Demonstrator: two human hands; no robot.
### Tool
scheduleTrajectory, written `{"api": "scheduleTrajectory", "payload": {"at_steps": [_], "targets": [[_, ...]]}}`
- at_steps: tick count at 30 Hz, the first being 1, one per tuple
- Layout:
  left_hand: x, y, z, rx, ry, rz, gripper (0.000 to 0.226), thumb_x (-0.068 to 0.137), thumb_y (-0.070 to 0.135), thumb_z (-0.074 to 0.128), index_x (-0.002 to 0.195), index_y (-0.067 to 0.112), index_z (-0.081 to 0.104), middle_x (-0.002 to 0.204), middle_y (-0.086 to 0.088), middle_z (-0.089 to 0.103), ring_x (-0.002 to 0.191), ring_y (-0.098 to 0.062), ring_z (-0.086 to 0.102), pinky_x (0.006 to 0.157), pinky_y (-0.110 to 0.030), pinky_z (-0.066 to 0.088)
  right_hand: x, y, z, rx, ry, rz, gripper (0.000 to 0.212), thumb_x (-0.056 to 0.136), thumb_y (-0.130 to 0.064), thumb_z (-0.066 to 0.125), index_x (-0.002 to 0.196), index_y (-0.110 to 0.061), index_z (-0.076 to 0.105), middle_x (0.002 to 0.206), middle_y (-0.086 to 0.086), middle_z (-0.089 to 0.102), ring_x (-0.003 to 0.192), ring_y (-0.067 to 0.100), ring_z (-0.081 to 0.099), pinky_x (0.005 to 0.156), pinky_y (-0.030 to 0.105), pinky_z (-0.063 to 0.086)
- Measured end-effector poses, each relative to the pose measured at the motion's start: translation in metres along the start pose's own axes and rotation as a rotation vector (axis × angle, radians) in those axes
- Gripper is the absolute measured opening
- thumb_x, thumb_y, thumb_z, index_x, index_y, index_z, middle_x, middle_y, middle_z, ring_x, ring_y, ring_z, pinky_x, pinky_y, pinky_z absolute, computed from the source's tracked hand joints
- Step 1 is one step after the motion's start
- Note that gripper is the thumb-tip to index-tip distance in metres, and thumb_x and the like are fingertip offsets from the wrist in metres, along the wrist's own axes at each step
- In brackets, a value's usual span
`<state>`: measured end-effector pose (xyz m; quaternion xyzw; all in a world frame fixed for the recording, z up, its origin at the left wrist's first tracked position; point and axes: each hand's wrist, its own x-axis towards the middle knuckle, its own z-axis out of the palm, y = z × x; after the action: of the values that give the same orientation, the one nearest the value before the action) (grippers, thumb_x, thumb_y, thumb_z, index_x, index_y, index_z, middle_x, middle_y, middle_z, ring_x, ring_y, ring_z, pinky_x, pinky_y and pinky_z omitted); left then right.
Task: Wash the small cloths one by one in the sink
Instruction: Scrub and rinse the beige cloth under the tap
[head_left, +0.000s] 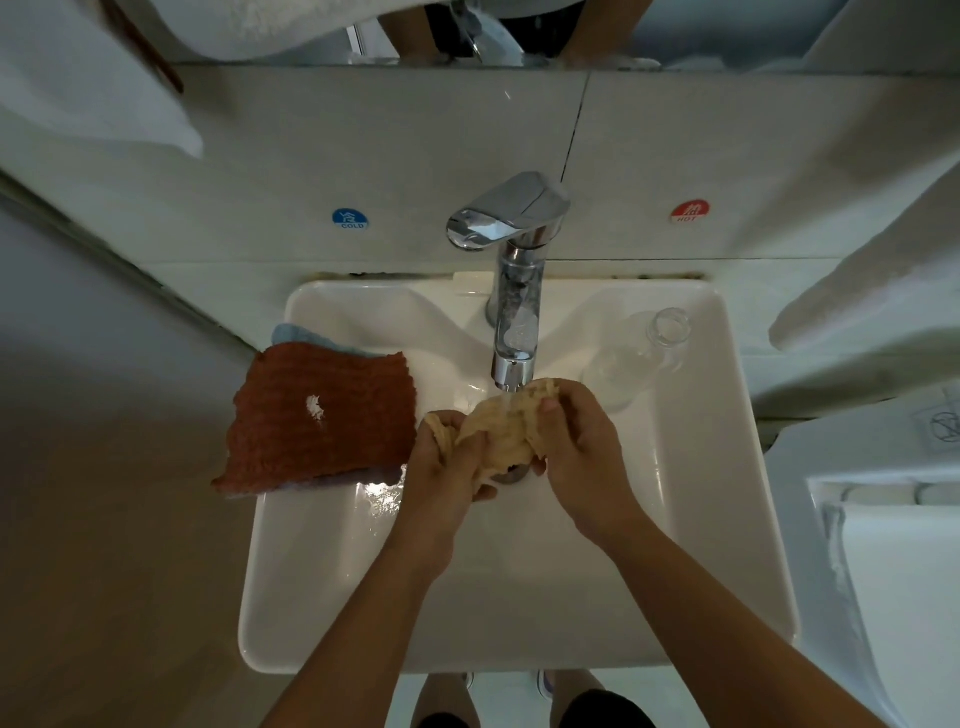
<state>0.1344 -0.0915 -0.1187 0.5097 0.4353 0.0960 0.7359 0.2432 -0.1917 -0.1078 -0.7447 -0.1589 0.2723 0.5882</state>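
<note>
Hands, left (451, 462) and right (576, 447), gripped the bunched yellow cloth (506, 423) mid-frame under the tap (511, 291), over the sink (519, 597); best rub folds together beneath the stream.

Bathroom: sink (727, 467), mirror (311, 31) (hung towels (78, 93))

A blue sticker (350, 219) on the wall reads "COLD"; a red sticker (689, 211) reads "HOT".
</note>
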Motion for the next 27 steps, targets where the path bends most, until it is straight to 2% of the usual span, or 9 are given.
{"api": "scheduleTrajectory", "payload": {"at_steps": [2,5,8,11,15,17,20,24,27], "targets": [[0.002,0.002,-0.001,-0.064,-0.050,-0.083,0.005,0.104,0.025,0.057,0.106,0.023,0.053,0.095,0.004,0.074,0.082,-0.010,0.071,0.069,-0.036,0.055,-0.002,0.002,0.001,0.014,-0.020,0.001,0.021,0.107,-0.014,0.041,0.118,-0.024,0.056,0.086,0.007,0.066,0.067,0.011,0.062,0.059,0.023,0.051],[0.003,0.004,0.002,-0.044,-0.060,-0.016,0.018,0.094,0.036,0.065,0.105,0.022,0.059,0.100,-0.004,0.075,0.085,-0.016,0.071,0.069,-0.034,0.055,-0.005,0.003,0.002,0.021,-0.081,-0.016,0.031,0.105,-0.015,0.035,0.124,-0.033,0.052,0.089,0.006,0.063,0.069,0.008,0.060,0.060,0.021,0.051],[0.003,0.002,0.005,-0.070,-0.016,0.089,0.035,0.072,0.030,0.086,0.098,0.031,0.064,0.095,-0.005,0.074,0.084,-0.019,0.072,0.071,-0.032,0.058,-0.006,0.005,0.001,-0.045,-0.125,-0.052,0.026,0.103,-0.031,0.048,0.128,-0.028,0.050,0.104,-0.003,0.064,0.089,0.009,0.064,0.073,0.024,0.052],[0.006,0.001,0.002,-0.327,-0.012,0.022,0.058,0.062,0.008,0.088,0.112,0.018,0.058,0.097,-0.008,0.072,0.091,-0.022,0.072,0.078,-0.034,0.059,-0.006,0.006,-0.001,0.001,-0.096,-0.091,0.040,0.100,-0.017,0.063,0.135,-0.024,0.045,0.107,-0.006,0.065,0.092,0.010,0.070,0.070,0.019,0.056],[0.005,0.002,-0.009,-0.616,-0.243,-0.103,0.024,0.081,0.003,0.074,0.103,0.005,0.063,0.093,-0.010,0.068,0.093,-0.023,0.067,0.086,-0.033,0.055,0.001,0.005,-0.004,-0.057,-0.015,-0.126,0.021,0.102,-0.012,0.057,0.118,-0.024,0.054,0.093,-0.011,0.066,0.077,0.008,0.066,0.063,0.016,0.050],[0.004,0.002,-0.012,-0.504,-0.237,-0.095,0.016,0.089,0.013,0.075,0.098,0.003,0.066,0.083,-0.007,0.067,0.080,-0.017,0.066,0.075,-0.031,0.056,0.002,0.006,-0.002,-0.090,0.013,-0.111,0.007,0.104,-0.019,0.053,0.107,-0.023,0.057,0.086,-0.011,0.064,0.072,0.007,0.062,0.061,0.018,0.048],[0.005,0.006,-0.006,-0.229,0.048,-0.027,0.030,0.093,0.032,0.074,0.090,0.002,0.070,0.075,-0.014,0.063,0.065,-0.020,0.060,0.058,-0.032,0.050,-0.002,0.004,0.000,-0.114,0.018,-0.092,0.015,0.104,-0.035,0.052,0.092,-0.027,0.058,0.076,-0.013,0.063,0.067,0.003,0.061,0.055,0.013,0.046],[0.007,0.014,0.005,-0.273,0.093,-0.156,0.037,0.093,0.039,0.072,0.103,0.003,0.073,0.098,-0.016,0.077,0.088,-0.030,0.076,0.077,-0.045,0.062,-0.011,0.006,0.004,-0.253,-0.105,-0.165,0.032,0.095,-0.056,0.047,0.087,-0.026,0.053,0.074,-0.006,0.059,0.066,0.008,0.058,0.058,0.016,0.043],[0.006,0.012,0.016,-0.242,0.076,-0.144,0.026,0.092,0.040,0.073,0.100,0.016,0.070,0.098,-0.016,0.074,0.087,-0.029,0.072,0.076,-0.046,0.057,-0.012,0.008,0.003,-0.123,-0.253,-0.135,0.024,0.097,-0.037,0.063,0.108,-0.022,0.047,0.081,-0.005,0.058,0.065,0.007,0.059,0.056,0.023,0.049]]}}
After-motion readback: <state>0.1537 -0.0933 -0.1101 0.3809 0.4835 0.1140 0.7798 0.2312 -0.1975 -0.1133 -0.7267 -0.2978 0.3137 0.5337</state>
